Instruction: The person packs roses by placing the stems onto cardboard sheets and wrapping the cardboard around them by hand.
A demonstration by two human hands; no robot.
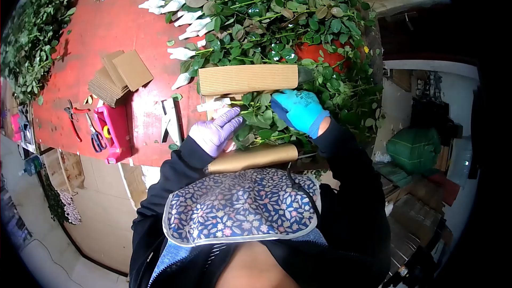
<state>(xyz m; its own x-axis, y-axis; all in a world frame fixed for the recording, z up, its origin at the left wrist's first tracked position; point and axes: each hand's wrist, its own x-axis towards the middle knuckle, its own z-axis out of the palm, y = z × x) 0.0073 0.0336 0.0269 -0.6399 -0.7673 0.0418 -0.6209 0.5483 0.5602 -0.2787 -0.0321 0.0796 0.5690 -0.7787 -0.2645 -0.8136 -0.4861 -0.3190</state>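
My left hand (216, 132), in a thin purple glove, lies with fingers extended over the white-wrapped rose heads (213, 104) at the left end of a leafy bunch. My right hand (301, 112), in a blue glove, rests on the stems and leaves (258, 112) of that bunch; its fingers are curled and partly hidden, so what they hold cannot be made out. The bunch lies between a ribbed cardboard piece (248, 79) on the far side and a smooth brown cardboard edge (253, 158) near the apron.
Many wrapped roses (277, 10) cover the back of the red table (85, 37). On the left are cardboard pieces (132, 69), a pink tape dispenser (120, 133), scissors (96, 140), red-handled pruners (73, 120) and a stapler (170, 122). More foliage (32, 37) lies far left.
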